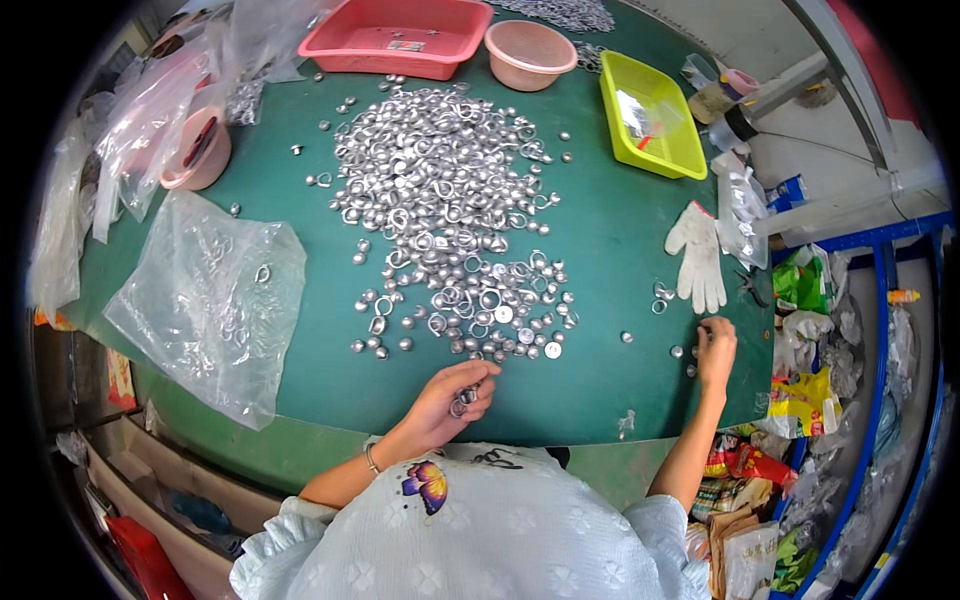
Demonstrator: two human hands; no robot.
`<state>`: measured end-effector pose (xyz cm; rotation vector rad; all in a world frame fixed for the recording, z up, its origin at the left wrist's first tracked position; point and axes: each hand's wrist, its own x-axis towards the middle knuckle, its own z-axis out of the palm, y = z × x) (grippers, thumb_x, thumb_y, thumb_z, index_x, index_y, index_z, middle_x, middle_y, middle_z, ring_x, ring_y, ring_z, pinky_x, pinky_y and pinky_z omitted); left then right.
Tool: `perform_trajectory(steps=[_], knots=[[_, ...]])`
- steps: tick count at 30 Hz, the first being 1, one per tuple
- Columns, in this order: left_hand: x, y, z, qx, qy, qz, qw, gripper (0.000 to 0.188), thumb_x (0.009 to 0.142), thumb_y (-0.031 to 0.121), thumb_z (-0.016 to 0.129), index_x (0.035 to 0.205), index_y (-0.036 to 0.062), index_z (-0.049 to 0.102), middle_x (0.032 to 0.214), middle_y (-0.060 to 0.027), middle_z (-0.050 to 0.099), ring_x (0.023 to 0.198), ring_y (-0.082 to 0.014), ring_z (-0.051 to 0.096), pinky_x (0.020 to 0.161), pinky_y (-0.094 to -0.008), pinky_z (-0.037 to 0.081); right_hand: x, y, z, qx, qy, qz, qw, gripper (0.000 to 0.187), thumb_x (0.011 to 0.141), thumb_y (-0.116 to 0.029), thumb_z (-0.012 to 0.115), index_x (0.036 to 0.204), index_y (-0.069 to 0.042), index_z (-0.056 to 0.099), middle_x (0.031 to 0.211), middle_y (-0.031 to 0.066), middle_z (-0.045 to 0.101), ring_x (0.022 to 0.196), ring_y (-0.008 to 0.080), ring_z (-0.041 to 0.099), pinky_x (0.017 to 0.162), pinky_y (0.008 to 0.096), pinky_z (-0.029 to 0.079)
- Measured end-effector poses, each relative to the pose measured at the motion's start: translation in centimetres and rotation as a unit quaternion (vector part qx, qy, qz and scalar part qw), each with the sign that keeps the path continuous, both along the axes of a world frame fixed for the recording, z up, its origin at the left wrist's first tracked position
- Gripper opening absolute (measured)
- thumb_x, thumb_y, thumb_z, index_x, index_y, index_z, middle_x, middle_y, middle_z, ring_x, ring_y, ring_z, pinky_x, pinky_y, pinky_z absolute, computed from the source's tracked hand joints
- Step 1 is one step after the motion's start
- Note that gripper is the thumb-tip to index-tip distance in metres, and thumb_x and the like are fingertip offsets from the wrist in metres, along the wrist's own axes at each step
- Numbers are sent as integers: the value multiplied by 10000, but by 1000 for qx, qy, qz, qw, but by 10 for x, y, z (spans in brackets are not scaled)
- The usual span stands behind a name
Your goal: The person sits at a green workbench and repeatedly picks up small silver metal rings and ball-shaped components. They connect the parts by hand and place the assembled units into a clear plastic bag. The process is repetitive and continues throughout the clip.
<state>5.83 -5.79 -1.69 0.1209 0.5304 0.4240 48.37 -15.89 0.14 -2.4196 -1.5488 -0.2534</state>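
Observation:
My left hand (455, 402) is closed at the table's front edge, palm turned up. Several silvery metal rings (463, 401) lie in its curled fingers. At the right, my right hand (716, 352) is lowered to the table with its fingers bent together; whatever they pinch is mostly hidden. Beside those fingers sit small domed metal pieces (677, 352). A large heap of silvery metal rings and round caps (430, 170) spreads down the middle of the green table (590, 390), thinning out just beyond my left hand.
A clear plastic bag (200, 330) with a few rings lies at left. Farther back stand a red tray (370, 58), a pink bowl (530, 75) and a yellow-green tray (655, 158). A white glove (697, 258) and dark pliers (752, 288) lie at right, near stuffed shelves (870, 400).

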Motion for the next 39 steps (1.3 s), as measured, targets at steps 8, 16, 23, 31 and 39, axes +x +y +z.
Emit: perform_trajectory(steps=[8,16,23,31,39], knots=[[1,0,-10,3,-24,-10,1000,174,913,151,492,997,15,559,675,-16,474,551,-74,395,447,-200,296,-159,119,29,21,352,262,898,131,788,-33,614,905,24,621,865,112,626,777,213,607,709,301,473],[-4,6,-6,-1,-13,-7,1000,194,904,138,511,1034,6,567,712,-11,485,572,-66,402,453,-187,300,-233,173,-7,-52,136,256,956,136,719,-148,693,743,-36,620,789,72,529,859,246,494,738,376,361],[-6,9,-9,-3,-32,3,999,213,897,142,525,1051,5,580,730,-16,510,588,-73,420,458,-199,302,-214,175,3,-19,420,184,889,109,769,-89,652,756,13,617,760,95,622,684,185,589,596,310,451],[-4,10,-13,-11,-38,-3,999,227,897,142,514,1070,3,562,730,-23,482,572,-75,389,456,-189,301,-194,188,1,26,860,105,498,177,886,-119,559,1007,10,563,757,26,531,627,104,490,546,189,390],[-5,13,-10,-19,-27,-7,999,223,905,146,502,1066,1,554,724,-19,467,564,-77,377,455,-189,299,-196,261,-22,72,245,206,945,290,817,-225,630,1003,-9,577,826,110,523,721,231,531,638,349,442]])
